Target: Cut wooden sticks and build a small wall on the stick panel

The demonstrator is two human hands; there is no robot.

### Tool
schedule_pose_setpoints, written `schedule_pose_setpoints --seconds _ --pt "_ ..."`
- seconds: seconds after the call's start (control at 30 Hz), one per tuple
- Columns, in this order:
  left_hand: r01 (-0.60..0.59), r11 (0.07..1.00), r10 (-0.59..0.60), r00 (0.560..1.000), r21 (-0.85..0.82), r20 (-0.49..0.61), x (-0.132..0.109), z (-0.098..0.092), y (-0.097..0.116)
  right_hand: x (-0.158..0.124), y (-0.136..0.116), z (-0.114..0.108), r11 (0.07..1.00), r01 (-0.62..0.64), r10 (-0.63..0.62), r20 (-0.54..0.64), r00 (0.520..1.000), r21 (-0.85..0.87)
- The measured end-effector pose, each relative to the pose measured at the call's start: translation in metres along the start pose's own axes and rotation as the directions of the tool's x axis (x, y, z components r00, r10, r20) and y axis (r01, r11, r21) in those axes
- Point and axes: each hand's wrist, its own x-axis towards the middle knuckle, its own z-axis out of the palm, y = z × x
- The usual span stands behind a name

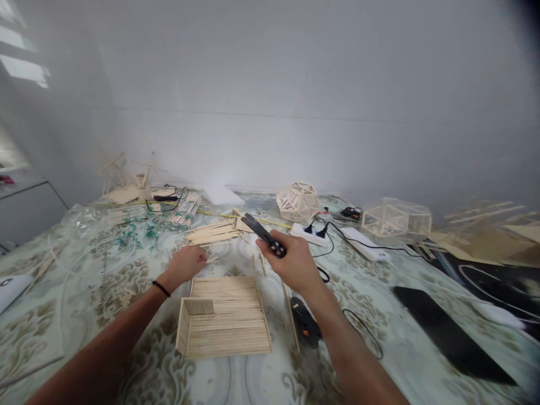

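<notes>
My left hand (188,264), with a black band at the wrist, is closed in a pinch just beyond the wooden stick panel. Short pale wooden stick pieces (213,260) poke out at its fingertips. In my right hand (293,259) is a long, narrow black hand tool (262,232), raised above the table and angled away to the left; its exact kind is unclear. Between my forearms lies the panel of wooden sticks (230,320), laid side by side, with low stick walls (184,326) at its left corner.
Loose sticks (215,232) and bundled sticks (188,211) lie behind my left hand. A stick dome (297,201), white power strip (310,233) and cables stand farther back. A black-and-orange tool (304,320) lies by my right forearm; a black slab (451,332) is farther right.
</notes>
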Motion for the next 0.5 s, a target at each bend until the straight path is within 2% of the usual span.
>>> schedule_pose_setpoints --seconds 0.27,0.37,0.5 --pt "-0.078 0.995 0.081 0.996 -0.063 0.042 0.006 -0.001 -0.012 0.0 -0.005 -0.005 0.999 -0.011 0.011 0.006 1.0 0.042" --pt "-0.064 0.995 0.063 0.998 -0.07 -0.023 0.015 -0.006 -0.022 0.001 -0.005 -0.006 0.999 -0.01 0.01 0.008 1.0 0.052" --pt "0.014 0.999 -0.021 0.989 -0.047 -0.146 0.021 -0.007 -0.036 0.001 -0.004 -0.007 0.997 -0.022 0.021 0.01 1.0 0.069"
